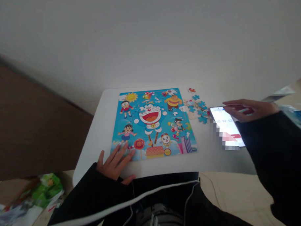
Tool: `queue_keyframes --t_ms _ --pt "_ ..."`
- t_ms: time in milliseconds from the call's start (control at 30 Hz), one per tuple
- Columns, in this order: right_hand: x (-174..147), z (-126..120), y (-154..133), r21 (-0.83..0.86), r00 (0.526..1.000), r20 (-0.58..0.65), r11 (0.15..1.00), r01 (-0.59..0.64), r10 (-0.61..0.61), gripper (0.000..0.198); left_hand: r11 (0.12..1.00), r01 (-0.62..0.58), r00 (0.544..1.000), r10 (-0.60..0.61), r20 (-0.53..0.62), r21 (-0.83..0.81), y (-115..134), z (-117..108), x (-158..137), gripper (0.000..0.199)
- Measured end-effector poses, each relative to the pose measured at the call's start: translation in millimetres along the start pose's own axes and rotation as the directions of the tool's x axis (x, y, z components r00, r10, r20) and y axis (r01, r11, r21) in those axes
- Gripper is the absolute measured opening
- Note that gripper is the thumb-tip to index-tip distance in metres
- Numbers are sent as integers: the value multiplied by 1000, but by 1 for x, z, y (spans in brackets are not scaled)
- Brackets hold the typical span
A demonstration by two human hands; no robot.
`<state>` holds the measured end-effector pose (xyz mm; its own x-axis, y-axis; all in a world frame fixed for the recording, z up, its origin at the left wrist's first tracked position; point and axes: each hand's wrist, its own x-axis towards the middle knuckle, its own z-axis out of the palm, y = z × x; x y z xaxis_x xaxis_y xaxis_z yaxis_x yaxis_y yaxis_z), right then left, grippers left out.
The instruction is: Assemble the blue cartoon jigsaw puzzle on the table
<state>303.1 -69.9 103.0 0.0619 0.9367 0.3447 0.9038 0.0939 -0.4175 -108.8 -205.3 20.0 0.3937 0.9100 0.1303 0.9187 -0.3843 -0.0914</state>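
My left hand point(116, 163) lies with its fingers spread over the lower left corner of a blue cartoon jigsaw puzzle point(140, 121). The puzzle is flat on a white table point(95, 124); its picture has a laughing blue-and-white cat in the middle. On the right, my right hand point(254, 109) hovers at the upper right edge of a lit smartphone point(223, 117). Its fingers reach left, apart, with nothing seen in them; whether they touch the screen I cannot tell. Timer-like digits and a red button show on the screen, partly blurred out.
Loose puzzle pieces point(202, 111) lie in a heap between puzzle and phone, one reddish piece point(191, 90) behind them. A white cable point(137, 198) runs across my lap. A brown panel point(29, 122) stands left, with bags point(47, 190) on the floor below. A wall rises behind the table.
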Motion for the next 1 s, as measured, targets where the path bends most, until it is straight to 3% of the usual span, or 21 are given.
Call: queue_keyframes --t_ms 100,167,267,400,500,667,867,1000 --pt "19 8 7 -62 999 49 998 -2 5 23 999 13 995 -10 -101 34 -9 12 2 47" --pt "34 17 15 -152 983 181 986 69 -41 20 999 -12 983 20 -181 48 -18 20 3 42" --pt "53 36 31 -307 896 443 933 188 -35 24 997 -38 954 55 -294 61 -29 32 4 39" --pt "63 58 44 -265 786 580 863 430 -214 29 998 -26 926 47 -375 61 -35 40 4 44" --pt "63 64 37 -235 753 618 861 450 -225 28 998 -23 926 41 -375 52 -35 42 4 44" --pt "75 71 14 -352 818 568 873 339 -89 31 998 -55 931 59 -361 22 -39 43 4 41" --pt "97 94 4 -304 750 641 843 444 -165 50 998 -50 938 34 -346 -39 -43 47 2 42" --pt "101 99 4 -262 723 659 838 479 -207 43 997 -51 938 29 -346 -57 -43 48 0 45"
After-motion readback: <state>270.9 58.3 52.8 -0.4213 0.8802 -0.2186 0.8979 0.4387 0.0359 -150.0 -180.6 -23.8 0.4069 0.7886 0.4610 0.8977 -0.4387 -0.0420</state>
